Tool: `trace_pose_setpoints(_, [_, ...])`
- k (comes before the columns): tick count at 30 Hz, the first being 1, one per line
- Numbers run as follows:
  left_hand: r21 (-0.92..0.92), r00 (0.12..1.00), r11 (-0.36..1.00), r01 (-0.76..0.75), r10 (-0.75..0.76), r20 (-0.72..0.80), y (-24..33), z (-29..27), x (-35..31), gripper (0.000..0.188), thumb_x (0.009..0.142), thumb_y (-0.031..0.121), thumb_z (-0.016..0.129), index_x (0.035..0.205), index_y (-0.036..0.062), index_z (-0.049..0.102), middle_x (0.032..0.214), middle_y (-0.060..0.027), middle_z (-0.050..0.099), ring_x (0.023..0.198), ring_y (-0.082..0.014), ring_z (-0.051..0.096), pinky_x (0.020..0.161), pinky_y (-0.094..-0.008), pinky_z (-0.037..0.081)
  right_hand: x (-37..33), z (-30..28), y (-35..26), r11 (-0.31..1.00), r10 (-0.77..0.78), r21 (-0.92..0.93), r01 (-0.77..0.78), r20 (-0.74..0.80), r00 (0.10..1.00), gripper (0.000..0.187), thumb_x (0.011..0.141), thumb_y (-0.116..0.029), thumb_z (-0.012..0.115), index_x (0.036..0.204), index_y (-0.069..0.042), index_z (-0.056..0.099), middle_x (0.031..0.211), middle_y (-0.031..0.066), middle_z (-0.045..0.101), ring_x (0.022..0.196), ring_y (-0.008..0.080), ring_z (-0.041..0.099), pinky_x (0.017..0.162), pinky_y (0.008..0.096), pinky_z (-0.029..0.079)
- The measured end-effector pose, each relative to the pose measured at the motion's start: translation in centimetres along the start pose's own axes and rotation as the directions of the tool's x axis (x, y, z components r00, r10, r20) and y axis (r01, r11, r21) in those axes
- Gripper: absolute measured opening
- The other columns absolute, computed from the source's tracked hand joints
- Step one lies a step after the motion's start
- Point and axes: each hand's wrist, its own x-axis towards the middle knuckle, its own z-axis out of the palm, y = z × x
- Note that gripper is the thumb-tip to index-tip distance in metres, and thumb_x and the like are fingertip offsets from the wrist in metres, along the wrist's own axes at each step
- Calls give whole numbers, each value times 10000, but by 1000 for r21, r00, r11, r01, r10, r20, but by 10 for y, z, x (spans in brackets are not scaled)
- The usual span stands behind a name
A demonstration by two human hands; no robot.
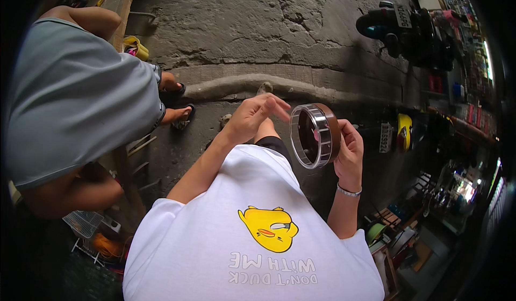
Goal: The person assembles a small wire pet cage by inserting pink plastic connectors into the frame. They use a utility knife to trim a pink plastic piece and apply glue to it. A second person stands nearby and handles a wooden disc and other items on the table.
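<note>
My right hand [350, 146] holds a round brown-and-clear plastic container [332, 137] on edge by its brown side, the fingers partly hidden behind it. Its clear ribbed rim faces left, toward my other hand, and a small pink patch shows inside. Just left of the rim, my left hand [257, 117] is raised with the fingers stretched out. Nothing lies in that hand, and a narrow gap separates its fingertips from the rim.
A person in a grey top [88, 102] sits close on my left by a wooden bench. Ahead runs a raised concrete kerb [231, 87] with cracked pavement beyond. A parked motorcycle [414, 35] stands far right, and a yellow-backed vehicle [404, 131] nearer. Cluttered goods line the right side.
</note>
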Motion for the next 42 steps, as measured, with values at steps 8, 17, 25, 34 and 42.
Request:
trace_pose_setpoints(8, [-31,991,994,-107,105,-83,8,-34,76,585,1057,503,444,1083,-1,739,1164,-127,697,1126,-226,623,994,-347,454,117,-4,-29,1000,5,-7,-4,125,992,183,1047,-144,566,1099,22,625,825,-14,655,608,-9,545,483,159,411])
trace_pose_setpoints(17, [226,706,973,-53,197,-680,19,-78,177,258,980,171,688,1176,9,647,982,-48,689,864,-95,651,772,-252,516,279,1,-85,999,31,-26,-24,316,948,162,1052,-125,561,1118,17,602,852,1,652,635,19,551,502,180,408])
trace_pose_setpoints(25, [224,731,974,-40,181,-658,64,-121,255,375,834,10,791,1187,9,664,1087,-69,741,934,-110,699,835,-273,559,392,60,-123,998,40,16,-57,524,851,318,1042,-129,586,1320,8,513,878,15,643,713,32,563,567,185,420])
trace_pose_setpoints(34, [-178,660,948,-266,44,-750,67,-267,314,478,764,42,859,1202,2,671,1120,-67,736,984,-100,679,851,-279,565,536,149,-154,920,-165,-139,367,712,683,502,894,2,744,1350,-9,536,945,37,665,804,73,613,693,232,512])
trace_pose_setpoints(42, [-89,643,962,-258,101,-759,85,-414,361,504,747,52,876,1203,-4,670,1091,-76,738,971,-109,687,839,-291,579,643,263,-217,838,-204,-197,509,752,627,513,860,-3,777,1325,-16,559,920,52,686,792,122,664,728,264,542])
